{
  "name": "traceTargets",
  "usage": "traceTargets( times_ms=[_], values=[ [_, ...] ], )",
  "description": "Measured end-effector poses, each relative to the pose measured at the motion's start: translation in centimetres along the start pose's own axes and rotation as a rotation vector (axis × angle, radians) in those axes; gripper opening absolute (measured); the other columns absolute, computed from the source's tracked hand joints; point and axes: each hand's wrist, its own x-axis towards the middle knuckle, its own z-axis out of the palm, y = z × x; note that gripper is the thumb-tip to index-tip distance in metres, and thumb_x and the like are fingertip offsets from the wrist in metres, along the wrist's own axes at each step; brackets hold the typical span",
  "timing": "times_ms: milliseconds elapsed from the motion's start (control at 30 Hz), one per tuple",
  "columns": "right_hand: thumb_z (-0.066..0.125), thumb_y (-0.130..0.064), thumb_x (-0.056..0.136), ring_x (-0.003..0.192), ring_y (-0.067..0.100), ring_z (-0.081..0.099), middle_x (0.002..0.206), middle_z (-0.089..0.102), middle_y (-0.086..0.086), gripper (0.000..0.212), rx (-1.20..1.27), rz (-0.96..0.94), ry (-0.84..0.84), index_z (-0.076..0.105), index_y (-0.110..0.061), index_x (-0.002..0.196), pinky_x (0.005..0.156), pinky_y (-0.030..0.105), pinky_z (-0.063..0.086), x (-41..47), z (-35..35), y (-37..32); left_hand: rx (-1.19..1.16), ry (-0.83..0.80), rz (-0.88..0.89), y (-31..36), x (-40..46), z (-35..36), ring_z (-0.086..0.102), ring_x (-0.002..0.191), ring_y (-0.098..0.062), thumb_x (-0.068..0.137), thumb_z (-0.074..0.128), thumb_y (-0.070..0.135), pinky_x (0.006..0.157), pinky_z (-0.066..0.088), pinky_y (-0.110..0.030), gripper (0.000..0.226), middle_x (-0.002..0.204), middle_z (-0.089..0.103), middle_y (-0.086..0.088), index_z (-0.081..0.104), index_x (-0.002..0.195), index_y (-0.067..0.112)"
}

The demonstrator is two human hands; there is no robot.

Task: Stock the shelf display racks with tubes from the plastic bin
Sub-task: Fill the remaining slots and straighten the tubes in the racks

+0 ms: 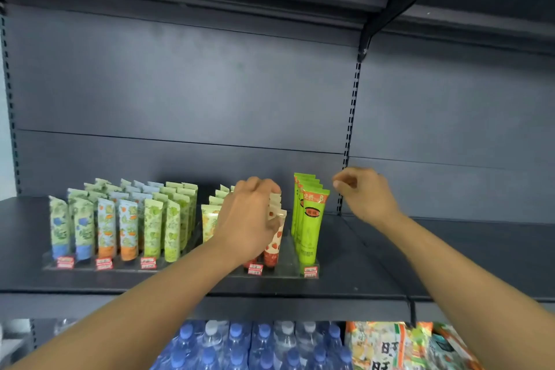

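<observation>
On the dark shelf [345, 282], head view: two clear display racks [279, 273] side by side, holding upright tubes. Left rack [49, 263]: blue, orange and green floral tubes [127, 231] in rows. Right rack: yellow tubes [208, 225], strawberry tubes [274, 245], tall lime tubes [310, 225]. Left hand [247, 219]: fingers curled over strawberry tube tops; grip hidden, cannot tell. Right hand [365, 192]: loosely curled, holding nothing, raised beside lime tubes. Below: water bottles [261, 345], snack packets [399, 345].

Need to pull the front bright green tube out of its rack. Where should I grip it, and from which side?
Pinch the front bright green tube at its flat crimped top, from above. It stands upright, tubes behind it, strawberry tubes left; the right hand is nearest.
</observation>
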Motion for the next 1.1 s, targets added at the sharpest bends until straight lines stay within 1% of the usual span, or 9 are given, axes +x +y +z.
traceTargets(
  times_ms=[33, 100, 233, 367, 500, 633, 733, 900, 1100],
  values=[
    [0.058, -0.015, 0.091, 0.084, 0.011, 0.057, 0.098, 0.071, 0.003, 0.015, 0.006, -0.023, -0.031, 0.071, -0.009, 0.095, 0.069, 0.011, 0.034, 0.8, -0.1, 0.0, 0.004, 0.003, -0.015, 0.4, 0.4, 0.2, 0.043, 0.118, -0.018, 0.084, 0.064, 0.032, 0.097, 0.039, -0.031, 0.046, 0.127, 0.050, 0.004, 0.047, 0.126, 0.026],
    [0.062, -0.016, 0.089, 0.081, 0.009, 0.058, 0.092, 0.072, 0.001, 0.013, 0.020, -0.060, -0.104, 0.073, -0.011, 0.089, 0.071, 0.014, 0.037, 2.3, -0.1, 0.0, 0.030, 0.007, -0.050, 1.1, 1.0, 0.7, 0.042, 0.120, -0.018, 0.083, 0.064, 0.040, 0.100, 0.037, -0.031, 0.048, 0.127, 0.050, 0.005, 0.047, 0.125, 0.027],
    [0.069, -0.019, 0.084, 0.084, 0.012, 0.064, 0.087, 0.072, 0.000, 0.006, -0.027, -0.087, -0.254, 0.073, -0.016, 0.080, 0.077, 0.023, 0.046, 4.5, 0.3, -0.2, 0.103, 0.048, -0.121, 2.4, 1.8, 1.7, 0.035, 0.124, -0.017, 0.079, 0.062, 0.053, 0.104, 0.030, -0.033, 0.051, 0.128, 0.049, 0.008, 0.050, 0.123, 0.030],
    [0.072, -0.018, 0.081, 0.077, 0.008, 0.060, 0.076, 0.066, -0.005, 0.006, -0.111, -0.112, -0.317, 0.070, -0.018, 0.075, 0.072, 0.020, 0.043, 5.3, 0.6, -0.4, 0.149, 0.046, -0.179, 3.2, 1.8, 3.1, 0.030, 0.126, -0.018, 0.072, 0.061, 0.065, 0.108, 0.024, -0.037, 0.057, 0.127, 0.048, 0.009, 0.056, 0.118, 0.031],
    [0.072, -0.016, 0.082, 0.080, 0.008, 0.059, 0.077, 0.064, -0.005, 0.005, -0.142, -0.101, -0.316, 0.073, -0.013, 0.078, 0.077, 0.024, 0.049, 5.4, 0.9, -0.5, 0.196, 0.062, -0.189, 3.9, 1.8, 4.3, 0.028, 0.126, -0.019, 0.068, 0.059, 0.071, 0.106, 0.021, -0.035, 0.059, 0.127, 0.046, 0.008, 0.063, 0.108, 0.028],
    [0.071, -0.016, 0.083, 0.077, 0.007, 0.057, 0.079, 0.063, -0.005, 0.005, -0.133, -0.086, -0.323, 0.073, -0.011, 0.082, 0.072, 0.021, 0.043, 5.3, 0.9, -0.6, 0.212, 0.064, -0.213, 4.4, 1.9, 5.2, 0.026, 0.126, -0.020, 0.067, 0.057, 0.074, 0.106, 0.017, -0.037, 0.061, 0.127, 0.044, 0.006, 0.066, 0.104, 0.025],
    [0.070, -0.017, 0.084, 0.076, 0.006, 0.055, 0.079, 0.062, -0.005, 0.007, -0.134, -0.092, -0.323, 0.073, -0.010, 0.084, 0.072, 0.021, 0.042, 5.2, 0.8, -0.6, 0.219, 0.048, -0.237, 4.2, 2.2, 5.8, 0.026, 0.127, -0.021, 0.067, 0.055, 0.075, 0.107, 0.017, -0.040, 0.060, 0.129, 0.045, 0.006, 0.069, 0.098, 0.026],
    [0.069, -0.017, 0.085, 0.079, 0.006, 0.055, 0.082, 0.063, -0.005, 0.008, -0.141, -0.093, -0.325, 0.073, -0.010, 0.086, 0.073, 0.020, 0.042, 5.0, 0.6, -0.6, 0.193, 0.051, -0.234, 4.0, 2.3, 6.3, 0.025, 0.130, -0.020, 0.070, 0.059, 0.070, 0.109, 0.013, -0.043, 0.050, 0.135, 0.045, 0.008, 0.072, 0.091, 0.026],
    [0.070, -0.014, 0.084, 0.072, 0.006, 0.054, 0.079, 0.063, -0.003, 0.005, -0.125, -0.083, -0.309, 0.072, -0.010, 0.081, 0.070, 0.022, 0.042, 4.9, 0.7, -0.4, 0.188, 0.047, -0.232, 4.1, 2.4, 6.2, 0.026, 0.130, -0.020, 0.071, 0.061, 0.066, 0.108, 0.015, -0.042, 0.046, 0.134, 0.046, 0.008, 0.072, 0.089, 0.025]
  ],
)
